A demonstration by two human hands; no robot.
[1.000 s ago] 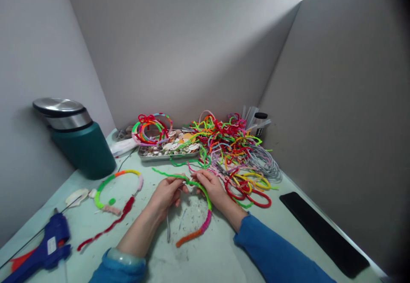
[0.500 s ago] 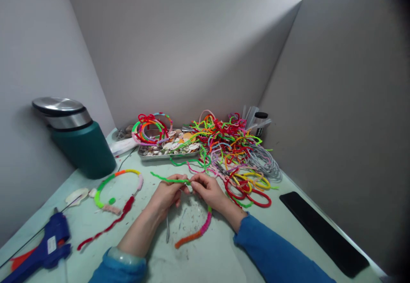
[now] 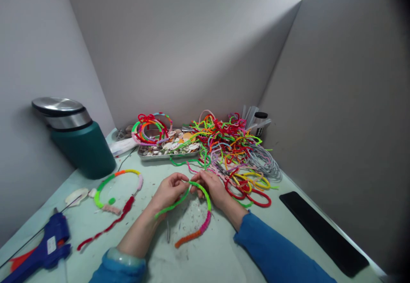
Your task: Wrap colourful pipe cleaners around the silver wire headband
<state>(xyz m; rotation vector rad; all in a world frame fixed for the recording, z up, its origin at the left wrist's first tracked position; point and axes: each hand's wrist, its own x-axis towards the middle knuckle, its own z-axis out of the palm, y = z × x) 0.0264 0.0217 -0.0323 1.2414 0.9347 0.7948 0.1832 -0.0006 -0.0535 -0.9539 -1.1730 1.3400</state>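
A curved ring piece (image 3: pixel 208 220) wound in orange, magenta, yellow-green and green lies in front of me, its upper end between my hands. My left hand (image 3: pixel 170 193) pinches the green pipe cleaner (image 3: pixel 173 206) near that end, and the loose tail hangs down-left past my fingers. On the other side, my right hand (image 3: pixel 209 185) has its fingers bent around the green top of the curve. Its fingertips are partly hidden behind the piece. A thin grey wire end (image 3: pixel 168 230) points down below my left hand.
Left are a second ring (image 3: pixel 102 188), a blue glue gun (image 3: pixel 53 244) and a teal bottle (image 3: pixel 85 148). Behind stands a metal tray (image 3: pixel 153 157) of shells and coloured rings, beside a pipe-cleaner heap (image 3: pixel 224 133). Red-handled scissors (image 3: pixel 261 198) and a black strip (image 3: pixel 323 234) are right.
The green tail has swung from up-left to down-left of my left hand. My right hand has shifted slightly, and the green top of the curve now shows.
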